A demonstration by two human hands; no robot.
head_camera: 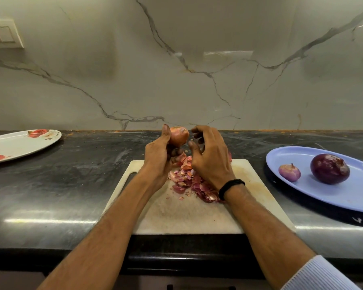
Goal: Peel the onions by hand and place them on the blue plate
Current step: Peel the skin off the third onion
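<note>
Blue plate [333, 198]; dark purple onion [329, 168]; pale lilac onion [289, 173]; orange-brown onion [179, 136]. Pink peels [187, 181], black counter [71, 181], white plate [13, 143] patterned with red roses.

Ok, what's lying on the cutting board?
A heap of pink onion skins lies on the cutting board. The right hand and wrist cover part of it, so whatever lies beneath them is hidden.

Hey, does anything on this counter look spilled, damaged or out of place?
Nothing stands out. The loose onion skins are heaped on the cutting board, as peeling would leave them, and the small onion and large onion sit on the blue plate.
</note>
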